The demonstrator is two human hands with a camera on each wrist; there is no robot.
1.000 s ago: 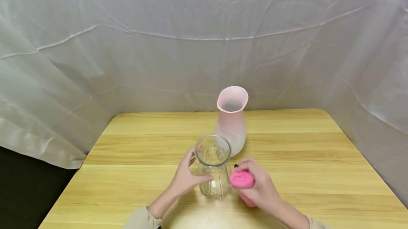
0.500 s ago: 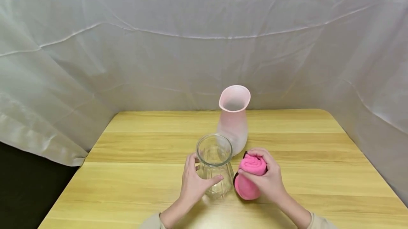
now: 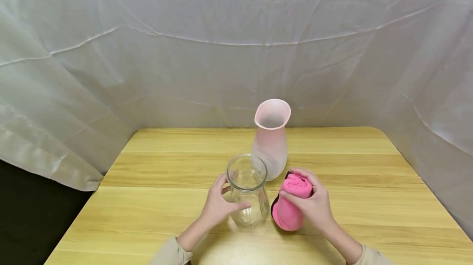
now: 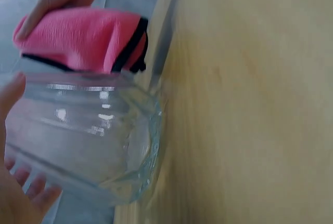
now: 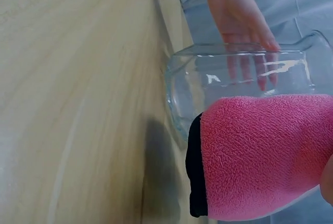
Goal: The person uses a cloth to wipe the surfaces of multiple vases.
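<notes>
A clear ribbed glass vase (image 3: 246, 191) stands on the wooden table (image 3: 155, 166), and my left hand (image 3: 226, 200) grips its body, thumb in front and fingers behind. Just right of it my right hand (image 3: 304, 194) grips a rolled pink cloth (image 3: 290, 211) with black trim, whose lower end rests on the table. The left wrist view shows the glass vase (image 4: 88, 141) with the pink cloth (image 4: 83, 39) beyond it. In the right wrist view the pink cloth (image 5: 260, 156) fills the foreground, with the glass vase (image 5: 234, 83) and my left hand (image 5: 237, 13) behind it.
A taller frosted pink vase (image 3: 271, 142) stands right behind the glass vase and the cloth. White sheeting (image 3: 236, 51) hangs behind and to both sides of the table. The table's left edge (image 3: 85, 203) drops to a dark floor.
My right hand carried the pink cloth away from me and set it upright beside the glass vase. My left hand stayed on the glass vase.
</notes>
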